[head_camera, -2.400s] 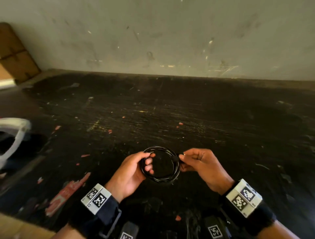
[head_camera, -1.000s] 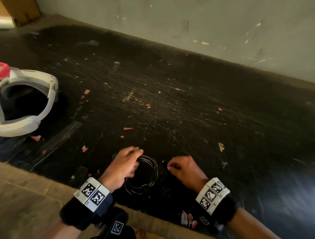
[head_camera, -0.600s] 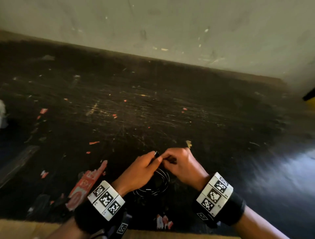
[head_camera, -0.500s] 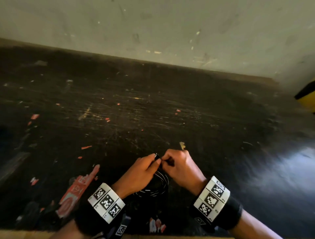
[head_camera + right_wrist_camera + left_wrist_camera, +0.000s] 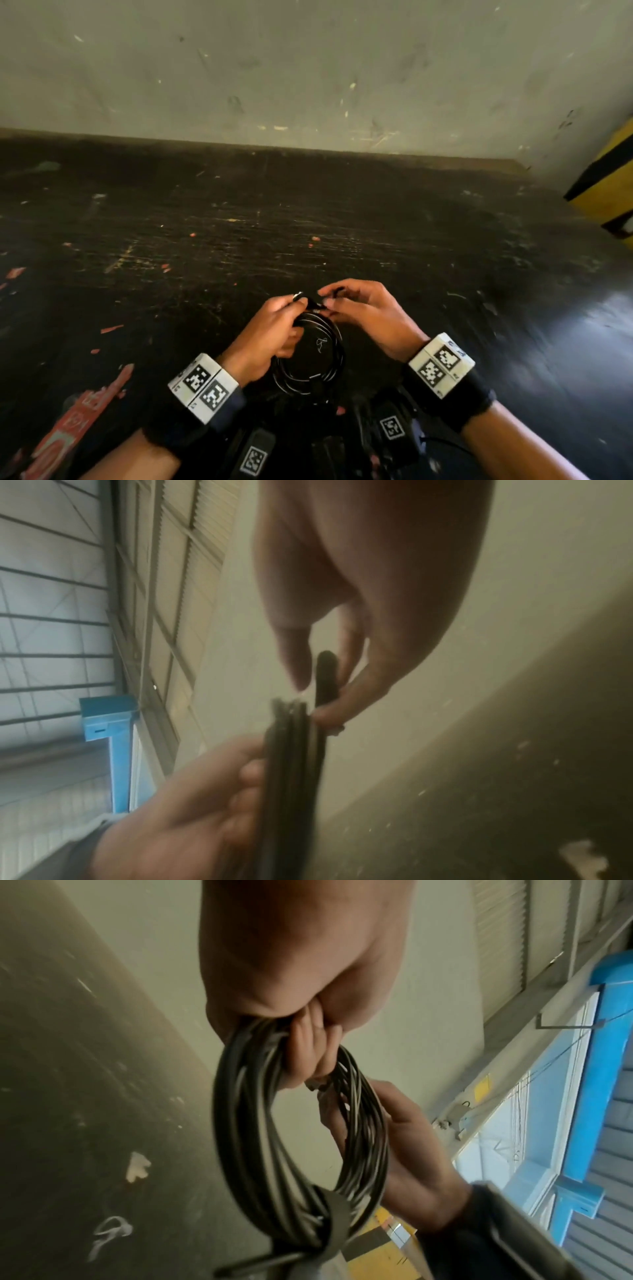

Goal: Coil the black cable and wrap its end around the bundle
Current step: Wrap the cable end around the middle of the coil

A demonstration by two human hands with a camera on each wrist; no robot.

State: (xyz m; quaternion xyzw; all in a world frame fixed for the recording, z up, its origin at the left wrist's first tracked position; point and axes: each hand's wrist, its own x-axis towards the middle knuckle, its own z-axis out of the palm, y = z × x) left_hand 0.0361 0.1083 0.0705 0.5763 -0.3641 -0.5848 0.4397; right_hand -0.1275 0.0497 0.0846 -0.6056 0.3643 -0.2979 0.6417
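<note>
A dark, scratched floor (image 5: 308,246) is seen, flecked with small orange and pale scraps. A scuffed, pale greenish wall (image 5: 308,68) runs along the far side. A yellow and black striped object (image 5: 609,185) is seen at the far right. A window (image 5: 51,593) with a blue frame (image 5: 582,1096) lets in daylight.

Scratched black table (image 5: 376,222), yellow-black box (image 5: 609,185) (far right), grey wall (image 5: 308,68).
</note>
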